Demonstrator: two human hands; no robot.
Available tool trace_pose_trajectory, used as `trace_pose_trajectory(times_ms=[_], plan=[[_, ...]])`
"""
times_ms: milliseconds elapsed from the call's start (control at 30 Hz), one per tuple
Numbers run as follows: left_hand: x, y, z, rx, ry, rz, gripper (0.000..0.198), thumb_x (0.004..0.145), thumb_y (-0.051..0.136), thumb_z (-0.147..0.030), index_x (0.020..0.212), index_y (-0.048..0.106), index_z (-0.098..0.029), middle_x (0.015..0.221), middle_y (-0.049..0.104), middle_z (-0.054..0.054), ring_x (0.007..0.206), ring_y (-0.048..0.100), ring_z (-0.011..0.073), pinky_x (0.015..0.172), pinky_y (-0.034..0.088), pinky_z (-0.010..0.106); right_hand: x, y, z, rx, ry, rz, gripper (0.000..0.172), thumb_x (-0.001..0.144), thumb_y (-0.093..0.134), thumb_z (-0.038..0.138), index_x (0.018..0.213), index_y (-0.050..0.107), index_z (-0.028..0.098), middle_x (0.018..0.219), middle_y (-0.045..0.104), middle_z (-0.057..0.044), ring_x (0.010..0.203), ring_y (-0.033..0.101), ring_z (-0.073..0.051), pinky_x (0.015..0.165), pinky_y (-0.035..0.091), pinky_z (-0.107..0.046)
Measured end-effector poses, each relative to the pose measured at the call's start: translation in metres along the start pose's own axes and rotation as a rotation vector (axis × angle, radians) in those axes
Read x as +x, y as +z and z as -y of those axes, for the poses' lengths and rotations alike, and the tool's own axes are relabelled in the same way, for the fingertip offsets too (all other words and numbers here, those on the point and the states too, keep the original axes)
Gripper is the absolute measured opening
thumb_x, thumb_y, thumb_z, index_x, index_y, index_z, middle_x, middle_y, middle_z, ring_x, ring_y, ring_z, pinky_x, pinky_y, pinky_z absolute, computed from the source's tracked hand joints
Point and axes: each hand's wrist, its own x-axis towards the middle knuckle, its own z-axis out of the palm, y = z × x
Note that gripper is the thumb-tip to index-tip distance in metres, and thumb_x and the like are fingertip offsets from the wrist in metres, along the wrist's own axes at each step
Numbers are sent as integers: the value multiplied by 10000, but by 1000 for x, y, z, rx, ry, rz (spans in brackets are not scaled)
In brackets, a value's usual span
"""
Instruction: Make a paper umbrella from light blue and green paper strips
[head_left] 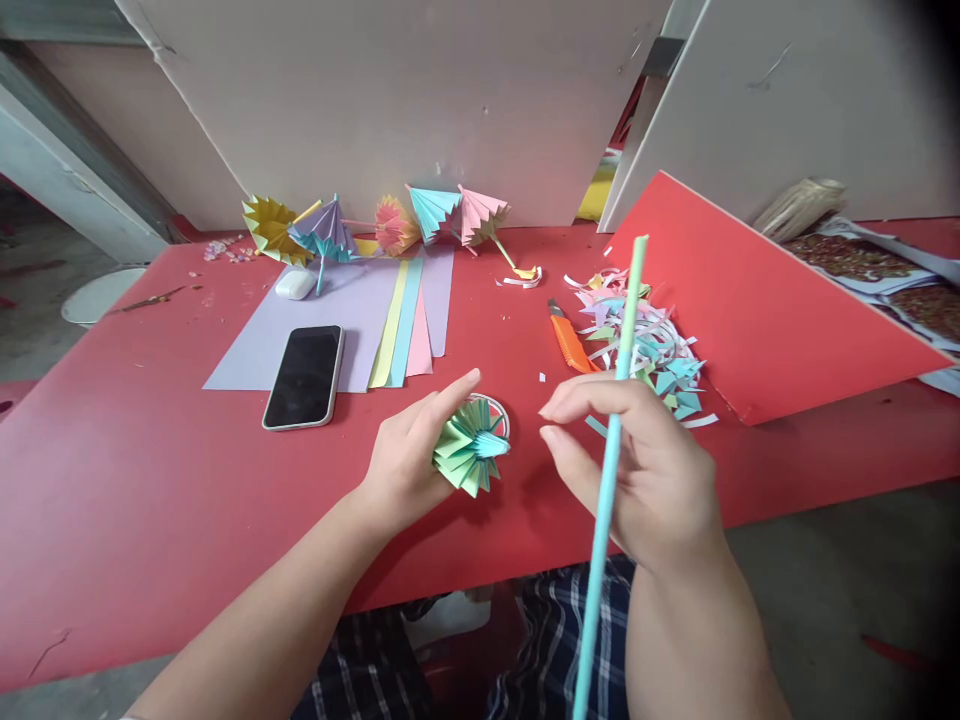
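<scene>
My left hand (409,450) is closed around a green pleated paper umbrella canopy (461,455), its light-blue folded centre facing right. Behind the canopy, part of a white ring (501,410) shows; what it belongs to is hidden. Above the table's front edge, my right hand (652,460) has a long thin paper stick (606,490), pale blue with a light-green upper end. The stick leans slightly, held against the fingers, while the thumb and index fingertips stay a little apart. A gap separates the stick from the canopy.
Finished paper umbrellas (461,215) line the back of the red table (187,480). Coloured paper sheets (352,300), a phone (304,378) and a white case (295,284) lie left. An orange cutter (571,345), paper scraps (660,345) and a tilted red board (757,310) are right.
</scene>
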Motion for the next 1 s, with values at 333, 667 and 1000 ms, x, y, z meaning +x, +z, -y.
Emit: trace_pose_trajectory(times_ms=[333,667,1000], plan=[[1,2,-1,9,54,-74,640,756,562,-207,1319,266,-271,845,645,6,680,591,105,594,475,207,-4,6,0,-92,-113,124,154,766,547,120,864,595,230,735,636,3,615,546,-128,616,451,-306],[2,-1,-3,32,47,-59,467,759,553,-195,1203,410,-224,711,613,-25,565,538,75,536,446,178,-3,10,0,-112,-154,135,121,762,552,109,829,593,200,678,615,3,589,506,-113,595,441,-281],[2,-1,-2,51,-15,5,391,723,595,-243,1092,472,-205,702,619,-35,510,525,63,483,419,167,-1,7,3,-175,-215,32,169,720,547,41,776,519,199,675,576,12,648,516,-116,634,445,-270]])
